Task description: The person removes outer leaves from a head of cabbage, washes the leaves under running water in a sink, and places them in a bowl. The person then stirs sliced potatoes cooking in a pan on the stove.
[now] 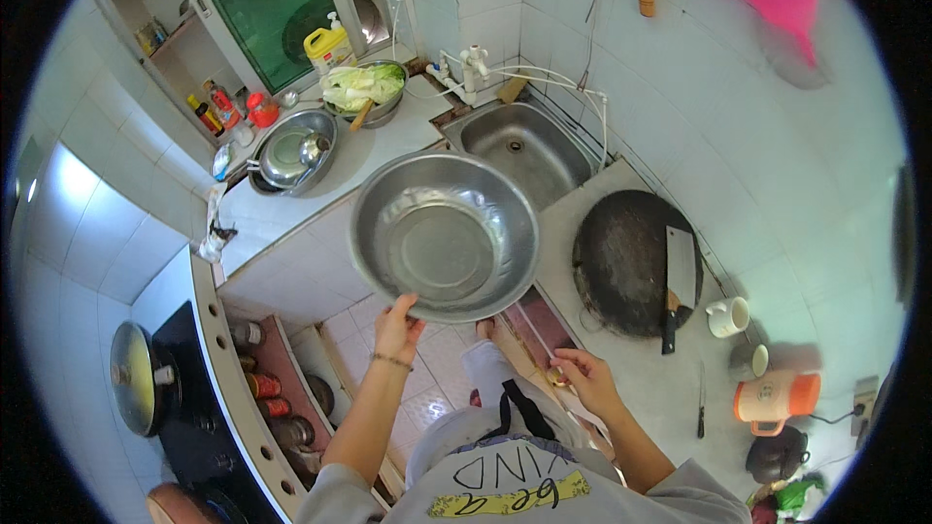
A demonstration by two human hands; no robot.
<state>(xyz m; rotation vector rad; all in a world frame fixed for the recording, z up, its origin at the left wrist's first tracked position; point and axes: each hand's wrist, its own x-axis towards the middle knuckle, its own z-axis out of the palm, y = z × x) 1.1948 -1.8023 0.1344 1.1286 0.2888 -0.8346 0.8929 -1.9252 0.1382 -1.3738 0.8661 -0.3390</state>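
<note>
My left hand [399,335] grips the near rim of a large stainless steel basin [444,247]. The basin hangs tilted over the floor, in front of the counter corner, and its inside shows no contents. My right hand [588,377] is beside the front edge of the right counter, its fingers bent. Whether it holds something thin is unclear. Behind the basin is a stainless steel sink [520,138], partly covered by the basin's far rim. A white tap [475,64] stands at the sink's back left corner.
On the right counter a cleaver [680,269] lies across a round dark board [626,262], near a knife [701,400], mugs [727,316] and an orange kettle [775,402]. Leafy cabbage [360,87] and nested metal bowls [295,153] occupy the left counter. A lidded pan [133,378] sits on the stove [193,378].
</note>
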